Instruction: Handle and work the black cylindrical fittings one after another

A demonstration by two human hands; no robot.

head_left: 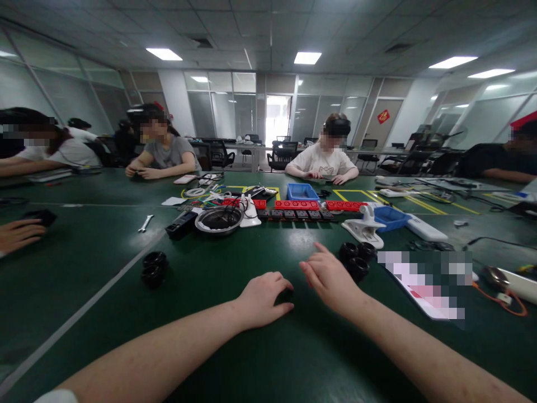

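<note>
Black round parts (pixel 358 268) sit just beside the right hand (pixel 331 277), right of centre.
That hand is loosely spread; the left hand (pixel 260 302), lower centre, half-curls about a dark patch (pixel 287 294), and whether it holds anything cannot be told. The green table (pixel 235 358) spans the frame, red strips (pixel 296 205) lying mid-frame; people (pixel 322 160) sit along its far side, under ceiling lights (pixel 307 58).

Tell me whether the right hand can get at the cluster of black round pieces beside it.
Probably yes: the right hand is right by the black round pieces, with nothing visible standing between them.
</note>
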